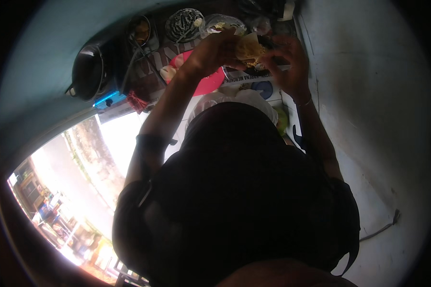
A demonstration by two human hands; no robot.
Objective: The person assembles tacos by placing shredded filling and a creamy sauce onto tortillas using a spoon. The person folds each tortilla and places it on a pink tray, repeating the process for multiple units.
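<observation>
head view: the left hand (220,49) is partly closed, its bent fingers holding the left side of a pale yellow piece (250,48), which is raised over the right part of a dark printed mat (170,51). the right hand (292,62) is half open, its fingers curved and a gap between thumb and forefinger, just beside the piece's right side; whether it touches cannot be told. a pink plate (208,87) sits at the mat's near edge, with pale folded pieces (168,72) on its left side. toward the far edge are a white-smeared bowl (181,26) and, right of it, clear plastic (239,25); a pan of brown food (141,30) is near the far left corner. a dark wok (87,71) stands left of the mat, above a bright blue panel (109,98).
</observation>
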